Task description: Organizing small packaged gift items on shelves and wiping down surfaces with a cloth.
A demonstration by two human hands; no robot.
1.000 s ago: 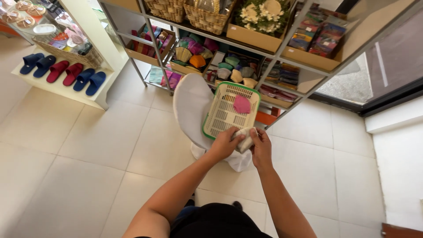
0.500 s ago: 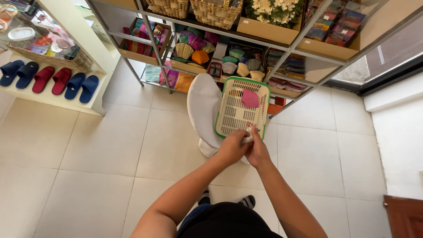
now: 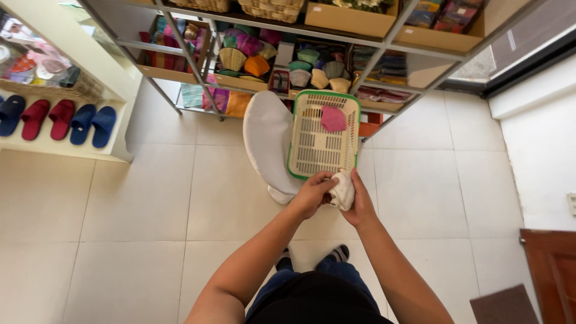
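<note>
Both hands are bunched together now: the left hand (image 3: 313, 193) pinches one edge of a small white cloth (image 3: 343, 189) and the right hand (image 3: 360, 203) cups it from the other side, so the cloth sits right between them. Just past the fingers there's a green-rimmed basket (image 3: 318, 150) holding a pink cloth (image 3: 333, 118), with a big white bag (image 3: 267, 141) to the left. Compared with a second ago, the basket has straightened up and the shelves (image 3: 384, 57) look closer.

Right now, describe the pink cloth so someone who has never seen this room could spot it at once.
Find the metal shelf rack along the far wall, then the white slatted basket with a green rim in front of it, just above both hands. The pink cloth lies alone inside that basket near its far end. It is the only pink piece there; the cloth in the hands is white.
</note>
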